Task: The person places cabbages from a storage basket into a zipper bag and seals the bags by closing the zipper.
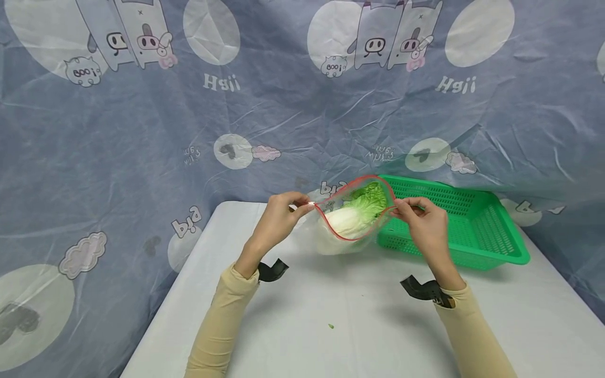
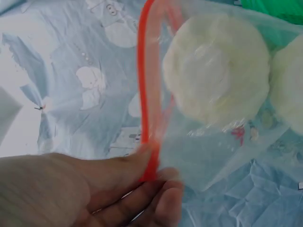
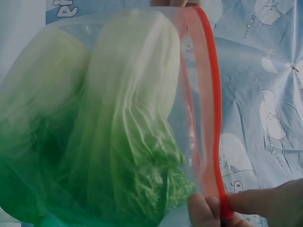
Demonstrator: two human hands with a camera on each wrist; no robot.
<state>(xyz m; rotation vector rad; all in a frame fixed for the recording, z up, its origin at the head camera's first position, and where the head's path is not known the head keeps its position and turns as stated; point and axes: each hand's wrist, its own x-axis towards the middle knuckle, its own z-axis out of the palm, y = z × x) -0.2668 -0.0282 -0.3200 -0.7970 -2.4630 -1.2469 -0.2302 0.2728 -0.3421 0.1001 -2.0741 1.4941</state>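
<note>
I have the clear plastic bag with a red-edged mouth (image 1: 336, 248) held up between the two hands, over the table and just beside the basket. Inside lies a pale-stemmed, leafy green cabbage (image 1: 352, 216); my left wrist view shows a second pale cabbage (image 2: 289, 85) next to it.

The left hand (image 1: 280, 216) pinches the mouth's left corner, by a small white piece (image 1: 311, 203); the right hand (image 1: 429, 223) pinches the right corner between thumb and fingers. The relation I judge decisive is this: the mouth gapes between those two grips, its long axis running from hand to hand. In my head view, the upper cabbage slants, white base nearer the left hand, leaves nearer the right.

The green perforated plastic basket (image 1: 472, 257) sits right of the bag, partly behind the right hand. Below is a white-covered table (image 1: 302, 294) with a small green scrap (image 1: 331, 326); I cannot tell whether the bag's bottom touches it. A grey-blue printed fabric sheet (image 1: 142, 131) hangs behind.
</note>
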